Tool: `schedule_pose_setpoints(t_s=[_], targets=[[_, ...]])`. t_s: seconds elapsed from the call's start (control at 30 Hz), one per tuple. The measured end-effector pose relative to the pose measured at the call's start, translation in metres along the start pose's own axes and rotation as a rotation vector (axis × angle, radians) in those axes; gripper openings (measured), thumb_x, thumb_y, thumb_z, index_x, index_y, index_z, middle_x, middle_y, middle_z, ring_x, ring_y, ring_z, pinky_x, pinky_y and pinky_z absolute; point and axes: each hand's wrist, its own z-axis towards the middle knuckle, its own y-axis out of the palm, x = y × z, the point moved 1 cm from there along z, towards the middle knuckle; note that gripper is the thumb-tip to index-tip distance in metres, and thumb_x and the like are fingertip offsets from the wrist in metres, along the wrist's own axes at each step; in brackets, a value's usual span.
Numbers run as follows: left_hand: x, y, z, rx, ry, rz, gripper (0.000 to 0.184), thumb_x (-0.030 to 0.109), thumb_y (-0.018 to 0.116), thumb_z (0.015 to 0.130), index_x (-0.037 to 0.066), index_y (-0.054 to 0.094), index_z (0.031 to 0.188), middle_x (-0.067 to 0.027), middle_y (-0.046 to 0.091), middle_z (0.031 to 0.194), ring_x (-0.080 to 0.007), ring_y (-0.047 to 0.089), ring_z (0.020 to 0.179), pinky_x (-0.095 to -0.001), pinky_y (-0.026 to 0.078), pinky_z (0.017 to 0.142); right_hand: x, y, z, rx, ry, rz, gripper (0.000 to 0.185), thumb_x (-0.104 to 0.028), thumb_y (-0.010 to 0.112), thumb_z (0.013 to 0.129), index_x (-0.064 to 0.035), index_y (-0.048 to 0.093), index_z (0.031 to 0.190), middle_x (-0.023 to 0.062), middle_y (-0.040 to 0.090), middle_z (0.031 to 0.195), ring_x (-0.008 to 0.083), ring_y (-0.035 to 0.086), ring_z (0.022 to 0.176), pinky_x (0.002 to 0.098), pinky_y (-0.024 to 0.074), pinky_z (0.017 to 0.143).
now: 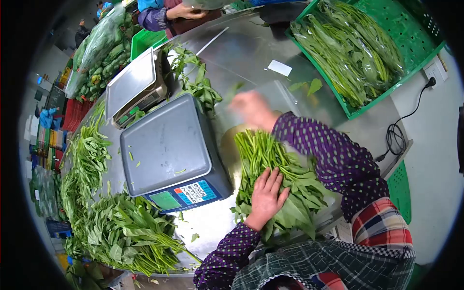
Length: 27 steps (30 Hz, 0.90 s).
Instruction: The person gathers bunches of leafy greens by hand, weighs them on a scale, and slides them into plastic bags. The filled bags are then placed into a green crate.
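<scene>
A bundle of leafy water spinach (pixel 295 186) lies on the metal table in front of me, its cut stems facing away. Flat on top of the stems and leaves rests my left hand (pixel 267 193), fingers stretched out. My right hand (pixel 251 110) is smeared by motion just beyond the stem ends. A blurred green bit shows near its fingers; whether they hold it I cannot make out. Left of the bundle stands a digital scale (pixel 166 145) with a few leaf scraps on its grey pan.
A green crate (pixel 350 113) at the upper right holds bagged greens (pixel 348 53). Loose greens (pixel 125 234) are heaped on the left, near a second scale (pixel 130 87). A white label (pixel 279 67) lies on the table (pixel 232 43). Another person's hand (pixel 187 11) shows at the top.
</scene>
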Motion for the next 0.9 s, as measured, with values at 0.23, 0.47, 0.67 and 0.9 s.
schedule_pose_setpoints(t_s=[0.23,0.47,0.67,0.9], targets=[[-0.004,-0.058,-0.005,0.274,-0.178,0.046,0.063,0.018,0.073,0.075,-0.001,0.047,0.128,-0.0215,0.050,0.130,-0.0376,0.047,0.119,-0.0453,0.034,0.102,-0.047,-0.053,-0.056,-0.201,0.071,0.128,0.036,-0.021,0.066,0.081,-0.0043,0.061,0.113,0.0185,0.065,0.091,0.0315,0.065,0.080,0.0389,0.0521,0.076],[-0.044,-0.045,-0.052,0.174,-0.906,-0.552,0.056,0.028,0.065,0.088,-0.009,0.047,0.126,-0.0231,0.056,0.120,-0.0302,0.055,0.111,-0.0352,0.044,0.093,0.058,-0.115,-0.172,-0.010,0.384,-0.379,0.041,-0.028,0.063,0.088,0.0017,0.053,0.114,0.0217,0.063,0.097,0.0316,0.065,0.081,0.0398,0.0513,0.070],[-0.070,-0.056,-0.030,-0.064,-1.211,-1.246,0.064,0.053,0.054,0.090,-0.006,0.055,0.115,-0.0113,0.063,0.087,-0.0148,0.060,0.061,-0.0255,0.048,0.052,0.050,-0.143,-0.176,-0.720,0.730,0.594,0.049,-0.045,0.051,0.095,-0.0002,0.055,0.114,0.0141,0.066,0.077,0.0184,0.065,0.065,0.0261,0.0521,0.060],[-0.029,-0.014,-0.047,-0.110,-1.004,-1.300,0.053,0.040,0.056,0.092,0.000,0.052,0.126,-0.0116,0.062,0.115,-0.0224,0.062,0.099,-0.0343,0.050,0.086,0.092,-0.095,-0.232,-0.749,0.870,1.029,0.063,-0.059,0.052,0.089,0.0005,0.056,0.112,0.0146,0.067,0.079,0.0214,0.066,0.064,0.0292,0.0529,0.055]])
